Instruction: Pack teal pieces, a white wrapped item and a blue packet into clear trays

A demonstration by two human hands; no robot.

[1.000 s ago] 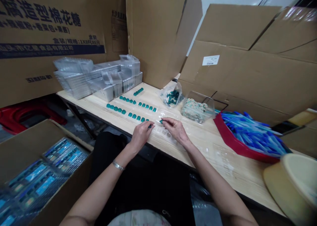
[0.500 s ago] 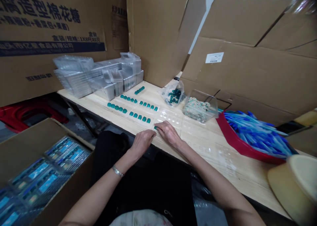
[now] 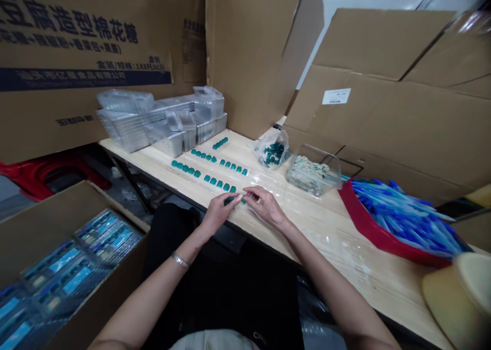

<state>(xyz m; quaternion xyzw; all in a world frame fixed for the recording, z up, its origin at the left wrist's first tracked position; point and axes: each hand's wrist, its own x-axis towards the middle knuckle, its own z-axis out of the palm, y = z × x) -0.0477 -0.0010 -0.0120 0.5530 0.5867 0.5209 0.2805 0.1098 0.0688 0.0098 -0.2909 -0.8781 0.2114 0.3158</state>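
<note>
My left hand (image 3: 219, 213) pinches a small teal piece (image 3: 230, 201) between its fingertips, just above the table's front edge. My right hand (image 3: 266, 207) sits close by, its fingertips almost meeting the left ones. Whether they grip anything is hidden. Beneath both hands lies a clear plastic blister tray (image 3: 264, 184). Its far side carries rows of teal pieces (image 3: 207, 171) set in line. Behind them stand a clear bag of teal pieces (image 3: 273, 153) and a clear plastic box of pale mixed pieces (image 3: 312, 171).
Stacked clear plastic trays (image 3: 161, 122) stand at the table's back left against cardboard sheets (image 3: 376, 120). A red tub of blue-and-clear tubes (image 3: 402, 222) sits right. A cardboard box of blue packets (image 3: 76, 258) stands lower left, a cream basin (image 3: 458, 299) lower right.
My hands have drawn closer together, and the teal piece is now at the left fingertips. The whole view has shifted slightly to the right.
</note>
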